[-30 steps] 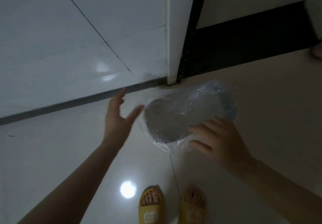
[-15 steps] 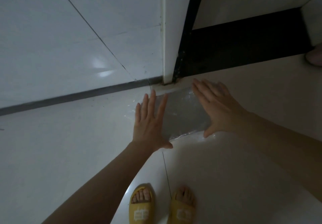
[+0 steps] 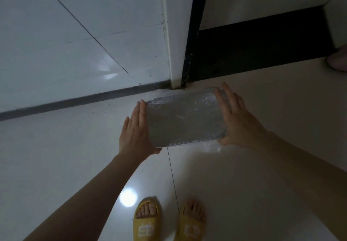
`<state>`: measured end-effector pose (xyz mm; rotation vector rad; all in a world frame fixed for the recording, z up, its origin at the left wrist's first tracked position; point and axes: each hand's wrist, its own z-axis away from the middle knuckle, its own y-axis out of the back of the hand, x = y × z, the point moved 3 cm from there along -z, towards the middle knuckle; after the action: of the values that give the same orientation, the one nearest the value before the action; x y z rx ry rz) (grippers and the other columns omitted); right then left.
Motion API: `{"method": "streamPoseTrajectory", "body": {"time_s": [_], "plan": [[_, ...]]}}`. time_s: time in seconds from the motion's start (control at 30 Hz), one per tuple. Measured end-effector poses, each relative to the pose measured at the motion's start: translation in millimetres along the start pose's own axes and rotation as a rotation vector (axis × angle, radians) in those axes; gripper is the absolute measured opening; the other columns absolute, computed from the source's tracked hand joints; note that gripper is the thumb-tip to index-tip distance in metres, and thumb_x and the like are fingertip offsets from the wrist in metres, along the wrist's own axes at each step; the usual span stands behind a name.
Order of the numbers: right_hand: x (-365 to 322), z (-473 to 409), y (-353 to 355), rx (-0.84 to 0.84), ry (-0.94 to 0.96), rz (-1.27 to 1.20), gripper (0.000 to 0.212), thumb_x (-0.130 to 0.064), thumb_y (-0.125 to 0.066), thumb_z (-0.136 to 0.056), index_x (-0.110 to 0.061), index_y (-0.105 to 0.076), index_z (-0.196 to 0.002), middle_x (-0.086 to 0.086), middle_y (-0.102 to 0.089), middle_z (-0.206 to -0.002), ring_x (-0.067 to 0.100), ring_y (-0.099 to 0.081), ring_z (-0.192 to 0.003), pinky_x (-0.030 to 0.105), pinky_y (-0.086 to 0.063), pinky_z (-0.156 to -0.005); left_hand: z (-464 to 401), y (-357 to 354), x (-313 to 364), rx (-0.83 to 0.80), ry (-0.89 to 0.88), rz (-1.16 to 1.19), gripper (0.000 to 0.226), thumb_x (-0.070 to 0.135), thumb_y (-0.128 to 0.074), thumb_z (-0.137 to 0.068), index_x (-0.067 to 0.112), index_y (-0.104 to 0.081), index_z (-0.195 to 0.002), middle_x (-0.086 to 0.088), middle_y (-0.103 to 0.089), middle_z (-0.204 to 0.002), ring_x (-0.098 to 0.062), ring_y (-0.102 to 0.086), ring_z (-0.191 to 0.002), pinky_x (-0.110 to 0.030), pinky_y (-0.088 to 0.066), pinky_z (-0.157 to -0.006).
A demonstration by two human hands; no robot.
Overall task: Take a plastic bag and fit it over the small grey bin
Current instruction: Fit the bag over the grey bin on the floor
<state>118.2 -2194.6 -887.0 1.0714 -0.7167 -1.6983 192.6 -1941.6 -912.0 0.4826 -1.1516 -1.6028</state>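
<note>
The small grey bin (image 3: 183,120) stands on the floor by the wall corner, seen from above, with a clear plastic bag (image 3: 210,148) stretched over it; loose bag film bunches at the near right foot of the bin. My left hand (image 3: 136,128) lies flat against the bin's left side, fingers straight and together. My right hand (image 3: 237,118) presses flat against its right side, thumb at the near corner. Both palms clasp the bin between them.
A white tiled wall (image 3: 75,43) with a grey base strip runs behind on the left, ending at a corner post (image 3: 175,34). A dark threshold (image 3: 259,53) lies behind on the right. My feet in yellow slippers (image 3: 147,220) stand just below the bin on the glossy floor.
Both hands moved from above the bin's top to its two sides. The bag now sits smoother and tighter over the bin than one second ago.
</note>
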Motion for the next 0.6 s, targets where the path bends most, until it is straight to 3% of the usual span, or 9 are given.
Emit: {"method": "streamPoseTrajectory", "body": {"time_s": [0.07,0.13,0.2,0.27,0.37,0.6], "plan": [[-1.1,-0.1,1.7,-0.018,-0.019,0.012,0.148,-0.043,-0.089,-0.040,-0.022,0.015,-0.143,0.007,0.020,-0.154,0.027,-0.001,-0.138,0.049,-0.045,-0.093,-1.6,1.3,-1.8,-0.021,-0.021,-0.032,0.149,0.056,-0.084,-0.041,0.014,0.015,-0.143,-0.011,-0.004,-0.158,-0.028,-0.014,-0.143,-0.048,-0.012,-0.117],[-2.6,0.8,6.2,-0.076,-0.036,0.005,0.154,-0.050,-0.088,-0.036,-0.029,0.023,-0.139,0.003,0.030,-0.150,0.029,0.009,-0.141,0.062,-0.025,-0.105,-1.0,6.6,-4.1,-0.049,-0.033,-0.074,0.156,0.061,-0.082,-0.038,0.018,0.028,-0.139,-0.010,0.009,-0.158,-0.027,0.003,-0.145,-0.047,0.001,-0.116],[-5.4,1.9,14.4,-0.110,-0.026,0.008,0.156,-0.056,-0.087,-0.033,-0.034,0.029,-0.136,-0.003,0.036,-0.147,0.026,0.019,-0.139,0.067,-0.004,-0.107,-2.2,15.3,-4.2,-0.041,-0.054,-0.101,0.160,0.067,-0.080,-0.033,0.024,0.038,-0.132,-0.011,0.018,-0.156,-0.027,0.016,-0.143,-0.047,0.010,-0.114],[-11.2,-0.5,22.9,-0.126,0.003,0.047,0.158,-0.058,-0.086,-0.031,-0.034,0.031,-0.134,-0.003,0.037,-0.146,0.025,0.023,-0.139,0.068,0.003,-0.105,-7.7,23.7,3.8,-0.025,-0.116,-0.124,0.161,0.070,-0.077,-0.031,0.026,0.041,-0.130,-0.011,0.023,-0.154,-0.027,0.022,-0.141,-0.047,0.015,-0.111],[-23.2,-10.8,25.1,-0.174,0.041,0.129,0.158,-0.057,-0.086,-0.034,-0.030,0.034,-0.134,0.001,0.035,-0.148,0.028,0.024,-0.139,0.068,0.003,-0.105,-17.8,27.4,19.8,-0.059,-0.192,-0.189,0.160,0.070,-0.077,-0.034,0.023,0.044,-0.127,-0.010,0.025,-0.154,-0.026,0.024,-0.140,-0.046,0.018,-0.109],[-23.2,-13.9,21.0,-0.182,-0.010,0.216,0.152,-0.047,-0.088,-0.042,-0.016,0.024,-0.140,0.003,0.019,-0.155,0.025,0.015,-0.142,0.065,-0.011,-0.109,-20.1,23.8,14.0,-0.110,-0.160,-0.239,0.156,0.062,-0.081,-0.038,0.022,0.035,-0.135,-0.008,0.017,-0.156,-0.027,0.013,-0.143,-0.049,0.012,-0.110]]}}
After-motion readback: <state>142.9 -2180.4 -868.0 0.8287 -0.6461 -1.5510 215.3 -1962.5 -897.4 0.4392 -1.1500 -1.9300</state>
